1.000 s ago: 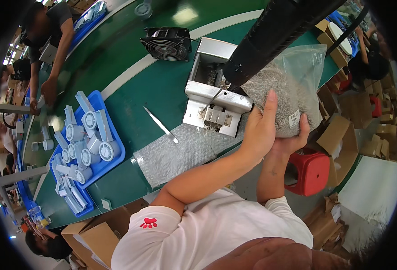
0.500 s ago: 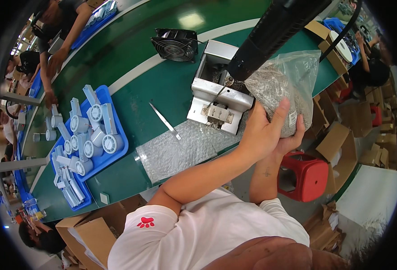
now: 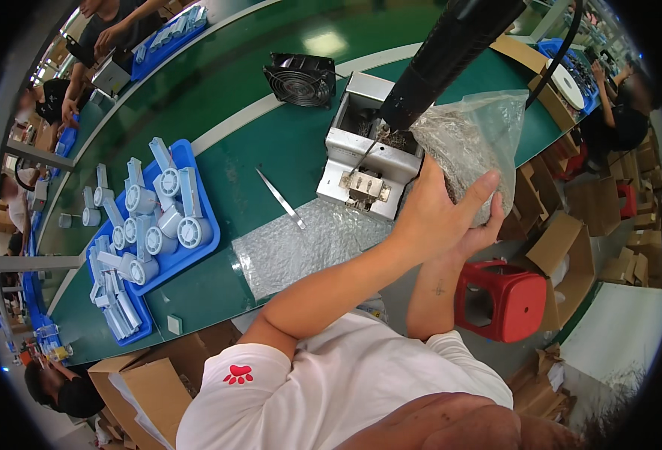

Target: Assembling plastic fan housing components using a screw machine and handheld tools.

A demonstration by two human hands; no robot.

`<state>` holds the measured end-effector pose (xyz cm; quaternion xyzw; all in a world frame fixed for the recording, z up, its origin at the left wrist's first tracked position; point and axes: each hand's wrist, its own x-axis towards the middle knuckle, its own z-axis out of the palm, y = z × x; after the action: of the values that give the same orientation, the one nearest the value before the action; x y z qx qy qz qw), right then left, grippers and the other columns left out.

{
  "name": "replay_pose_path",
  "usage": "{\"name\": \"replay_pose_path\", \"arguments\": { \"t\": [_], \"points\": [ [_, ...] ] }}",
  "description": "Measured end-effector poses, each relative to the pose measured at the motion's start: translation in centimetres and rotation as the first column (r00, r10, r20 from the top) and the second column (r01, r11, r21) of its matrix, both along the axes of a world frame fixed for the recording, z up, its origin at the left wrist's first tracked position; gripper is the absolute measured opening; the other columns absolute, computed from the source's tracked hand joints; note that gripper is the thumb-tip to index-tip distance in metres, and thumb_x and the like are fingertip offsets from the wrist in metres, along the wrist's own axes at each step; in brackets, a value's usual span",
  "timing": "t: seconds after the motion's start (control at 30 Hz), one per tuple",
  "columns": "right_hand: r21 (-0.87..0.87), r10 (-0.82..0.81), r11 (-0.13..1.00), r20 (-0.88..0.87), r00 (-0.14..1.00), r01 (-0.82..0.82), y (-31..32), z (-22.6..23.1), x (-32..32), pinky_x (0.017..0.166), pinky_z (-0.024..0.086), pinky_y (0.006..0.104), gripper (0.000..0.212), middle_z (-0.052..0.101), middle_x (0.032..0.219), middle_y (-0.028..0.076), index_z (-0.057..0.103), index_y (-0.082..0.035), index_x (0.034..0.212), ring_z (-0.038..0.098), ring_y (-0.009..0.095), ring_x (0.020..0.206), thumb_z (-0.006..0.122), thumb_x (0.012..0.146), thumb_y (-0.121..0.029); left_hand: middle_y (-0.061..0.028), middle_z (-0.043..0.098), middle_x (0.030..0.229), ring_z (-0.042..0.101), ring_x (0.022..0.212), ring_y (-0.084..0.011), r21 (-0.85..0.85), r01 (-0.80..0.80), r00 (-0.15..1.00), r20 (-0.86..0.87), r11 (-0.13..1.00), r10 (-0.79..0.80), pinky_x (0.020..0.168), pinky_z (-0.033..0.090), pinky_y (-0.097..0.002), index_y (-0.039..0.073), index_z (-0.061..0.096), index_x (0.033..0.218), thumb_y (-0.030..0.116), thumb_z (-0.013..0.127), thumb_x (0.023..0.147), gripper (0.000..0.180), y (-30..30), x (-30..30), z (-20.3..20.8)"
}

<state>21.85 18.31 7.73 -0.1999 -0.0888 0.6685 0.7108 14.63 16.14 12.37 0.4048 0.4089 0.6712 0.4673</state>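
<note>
A clear plastic bag (image 3: 458,139) full of tiny grey-brown metallic pieces leans against the right side of a silver metal box (image 3: 376,154). My left hand (image 3: 437,204) is wrapped round the bag's near left side, thumb raised. Underneath and to the right, my right hand (image 3: 483,231) grips the bag's lower part, its fingers partly hidden. The box has an open-topped compartment (image 3: 361,116) with small loose pieces inside. Over it hangs a thick black cylindrical tool (image 3: 451,64) with a thin metal bit, covering part of the box and the bag's mouth.
White tweezers (image 3: 281,199) and bubble wrap (image 3: 293,255) lie left of the box, a black fan (image 3: 299,79) behind. Blue trays (image 3: 212,244) hold several pale-blue handled parts. A red stool (image 3: 522,304) and cartons (image 3: 564,255) stand right. Other people work at the far left and right.
The bag has sunk slightly and tilted toward the box, both hands still around it. More loose pieces show in the box's compartment. The whole view has shifted a little.
</note>
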Motion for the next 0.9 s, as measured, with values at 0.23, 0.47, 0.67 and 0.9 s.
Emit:
{"name": "replay_pose_path", "arguments": {
  "t": [0.23, 0.47, 0.67, 0.9],
  "points": [
    [-0.113, -0.046, 0.992, 0.037, 0.998, 0.05, -0.6, 1.7, -0.6, 0.105, 0.043, 0.0515, 0.061, 0.053, 0.135, 0.018, 0.045, -0.002, 0.138, 0.052, 0.036, 0.123, 0.05, 0.091, -0.04, -0.0276, 0.054, 0.119, 0.056, 0.116, -0.042, -0.039, 0.03, 0.968, -0.247, 0.999, -0.038, 0.098, 0.045, -0.0458, -0.004, 0.046, 0.127, 0.041, 0.069, 0.089, 0.063, 0.2, -0.2, 0.6],
    [0.042, 0.027, 0.999, -0.098, 0.995, -0.023, -1.1, 1.4, -0.9, 0.108, 0.04, 0.0493, 0.059, 0.051, 0.139, 0.017, 0.044, -0.002, 0.14, 0.05, 0.035, 0.128, 0.046, 0.094, -0.039, -0.0277, 0.031, 0.142, 0.042, 0.13, -0.0418, 0.012, -0.033, 0.789, -0.613, 0.999, 0.034, 0.108, 0.039, -0.0431, -0.002, 0.046, 0.136, 0.038, 0.073, 0.086, 0.069, -0.1, -1.6, 2.7],
    [0.005, 0.014, 1.0, -0.11, 0.994, -0.014, -1.2, 1.7, -1.7, 0.109, 0.04, 0.0486, 0.057, 0.051, 0.14, 0.016, 0.044, -0.003, 0.14, 0.051, 0.035, 0.128, 0.044, 0.097, -0.04, -0.0438, 0.017, 0.149, 0.025, 0.142, -0.0525, -0.047, 0.033, 0.724, -0.687, 0.998, -0.056, 0.107, 0.04, -0.0488, -0.006, 0.041, 0.138, 0.043, 0.071, 0.085, 0.078, -0.2, -3.4, 3.9],
    [-0.03, 0.015, 0.999, -0.123, 0.992, -0.018, -1.5, 2.6, -1.8, 0.107, 0.043, 0.0484, 0.056, 0.053, 0.137, 0.016, 0.046, -0.003, 0.138, 0.052, 0.034, 0.126, 0.046, 0.095, -0.039, -0.0343, 0.033, 0.142, 0.041, 0.132, -0.0485, -0.028, 0.011, 0.616, -0.787, 1.0, -0.029, 0.109, 0.039, -0.0441, -0.003, 0.05, 0.133, 0.042, 0.072, 0.086, 0.069, 0.4, -3.8, 3.9]
  ]
}}
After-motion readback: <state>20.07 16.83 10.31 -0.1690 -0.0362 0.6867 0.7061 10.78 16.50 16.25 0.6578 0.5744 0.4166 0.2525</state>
